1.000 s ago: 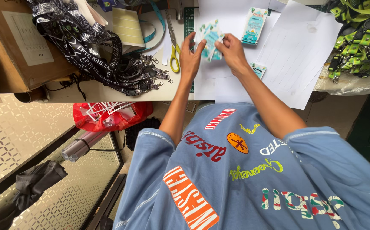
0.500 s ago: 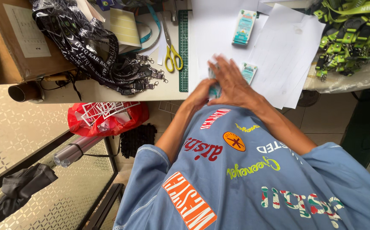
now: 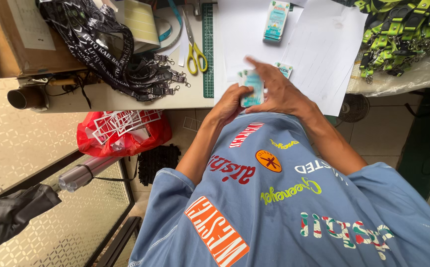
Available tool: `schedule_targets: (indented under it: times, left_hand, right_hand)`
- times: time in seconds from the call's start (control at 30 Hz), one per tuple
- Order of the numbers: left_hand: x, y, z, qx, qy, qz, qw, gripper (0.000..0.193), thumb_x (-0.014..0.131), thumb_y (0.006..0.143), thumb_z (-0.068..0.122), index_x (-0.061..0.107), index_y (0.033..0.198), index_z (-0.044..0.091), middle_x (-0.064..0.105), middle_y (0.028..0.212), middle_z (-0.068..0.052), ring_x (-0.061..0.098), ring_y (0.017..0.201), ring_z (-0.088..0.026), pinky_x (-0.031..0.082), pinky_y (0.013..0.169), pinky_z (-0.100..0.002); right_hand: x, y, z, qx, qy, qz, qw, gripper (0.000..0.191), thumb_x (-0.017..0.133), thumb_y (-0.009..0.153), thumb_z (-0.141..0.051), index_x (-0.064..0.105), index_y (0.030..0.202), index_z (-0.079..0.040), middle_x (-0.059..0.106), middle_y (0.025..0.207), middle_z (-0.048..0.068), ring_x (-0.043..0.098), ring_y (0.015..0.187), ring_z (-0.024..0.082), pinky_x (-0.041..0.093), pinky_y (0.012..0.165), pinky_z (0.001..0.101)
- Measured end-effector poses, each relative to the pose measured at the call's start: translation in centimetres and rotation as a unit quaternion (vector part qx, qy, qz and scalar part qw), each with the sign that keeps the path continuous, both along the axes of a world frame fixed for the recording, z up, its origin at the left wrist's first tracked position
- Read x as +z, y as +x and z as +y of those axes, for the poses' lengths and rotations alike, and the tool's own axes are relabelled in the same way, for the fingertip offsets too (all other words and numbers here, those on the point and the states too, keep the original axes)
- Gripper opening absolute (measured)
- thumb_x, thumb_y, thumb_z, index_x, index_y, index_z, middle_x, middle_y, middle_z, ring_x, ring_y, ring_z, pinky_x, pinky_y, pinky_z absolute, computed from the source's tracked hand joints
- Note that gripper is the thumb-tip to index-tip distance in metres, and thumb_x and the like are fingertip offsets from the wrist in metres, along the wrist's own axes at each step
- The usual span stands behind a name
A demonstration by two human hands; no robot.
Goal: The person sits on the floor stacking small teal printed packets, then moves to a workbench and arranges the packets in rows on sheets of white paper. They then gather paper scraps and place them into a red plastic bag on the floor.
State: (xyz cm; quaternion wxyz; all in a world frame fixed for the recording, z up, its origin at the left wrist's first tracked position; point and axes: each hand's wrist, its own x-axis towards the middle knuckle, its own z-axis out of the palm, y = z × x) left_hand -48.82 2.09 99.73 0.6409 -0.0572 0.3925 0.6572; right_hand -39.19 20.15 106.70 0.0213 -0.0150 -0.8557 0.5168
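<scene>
We're squaring small teal-white printed cards [image 3: 252,91]: left hand [image 3: 232,103] pinches stack, right hand [image 3: 280,91] half-open, fingertips on it. Next likely needs steady grip.

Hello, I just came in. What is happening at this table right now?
A person in a blue printed shirt is handling small teal-and-white cards. The left hand holds a few cards at the near edge of the table, and the right hand rests over them, fingers spread. Another stack of cards lies further back on white paper sheets. Yellow-handled scissors, a green cutting mat and black lanyards lie to the left.
</scene>
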Motion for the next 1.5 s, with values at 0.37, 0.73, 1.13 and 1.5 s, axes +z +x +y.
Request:
schedule_targets:
  times: [0.37, 0.73, 1.13, 1.5]
  left_hand:
    - [3.8, -1.0, -1.4, 0.024, 0.028, 0.159, 0.987, 0.036, 0.064, 0.094, -0.001, 0.062, 0.130, -0.007, 0.073, 0.121, -0.012, 0.070, 0.108, -0.016, 0.055, 0.099, -0.029]
    - [4.2, -2.8, -2.1, -0.038, -0.051, 0.288, 0.955, 0.029, 0.074, 0.093, 0.011, 0.072, 0.116, -0.006, 0.076, 0.099, -0.010, 0.071, 0.084, -0.013, 0.059, 0.078, -0.030]
    - [3.3, -1.8, -1.3, 0.111, -0.074, 0.318, 0.939, 0.029, 0.077, 0.092, 0.015, 0.071, 0.114, -0.003, 0.077, 0.099, -0.007, 0.071, 0.090, -0.013, 0.059, 0.082, -0.029]
    - [3.3, -1.6, -1.3, 0.133, -0.136, 0.344, 0.919, 0.027, 0.074, 0.094, 0.014, 0.070, 0.114, -0.004, 0.077, 0.098, -0.009, 0.071, 0.089, -0.012, 0.058, 0.081, -0.029]
  right_hand:
    - [-4.6, 1.0, -1.2, -0.230, -0.387, -0.145, 0.881, 0.029, 0.070, 0.103, -0.015, 0.070, 0.124, 0.005, 0.075, 0.102, 0.003, 0.067, 0.089, 0.007, 0.057, 0.080, 0.0228]
    - [-0.3, 1.5, 0.9, -0.199, -0.382, -0.104, 0.896, 0.029, 0.067, 0.103, -0.011, 0.067, 0.128, 0.003, 0.073, 0.110, 0.006, 0.067, 0.095, 0.007, 0.058, 0.085, 0.0230]
    - [-2.1, 1.6, -0.9, -0.194, -0.349, -0.194, 0.896, 0.024, 0.071, 0.098, -0.012, 0.067, 0.116, 0.004, 0.076, 0.098, 0.008, 0.070, 0.085, 0.008, 0.058, 0.075, 0.0240]
    - [-2.8, 1.4, 0.1, -0.275, -0.554, -0.051, 0.784, 0.035, 0.071, 0.098, -0.007, 0.059, 0.131, 0.000, 0.069, 0.116, 0.009, 0.070, 0.100, 0.012, 0.061, 0.093, 0.0294]
